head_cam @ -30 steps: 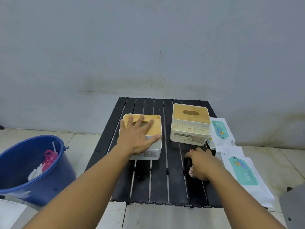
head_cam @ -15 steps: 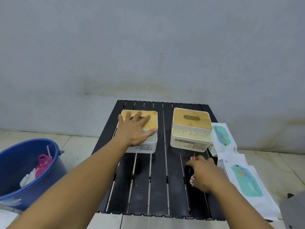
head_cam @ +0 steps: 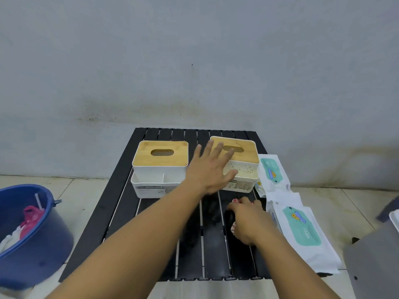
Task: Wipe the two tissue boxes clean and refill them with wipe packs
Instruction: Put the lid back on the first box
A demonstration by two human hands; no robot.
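Shifted over the bamboo-lidded right box (head_cam: pixel 248 155), set crosswise at 1 o'clock, the left hand (head_cam: pixel 210 169) is spread; cloth (head_cam: pixel 235 200) gripped by right hand (head_cam: pixel 250 221).

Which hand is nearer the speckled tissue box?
Left. The left hand spreads over the speckled tissue box; the right hand sits on the table in front of it, gripping a cloth.

At the table's (head_cam: pixel 216 260) left, the tissue box (head_cam: pixel 158 169) front reads "TISSUE HOLDER". The wipe pack (head_cam: pixel 302 225) at the table's right edge shows "WIPES"
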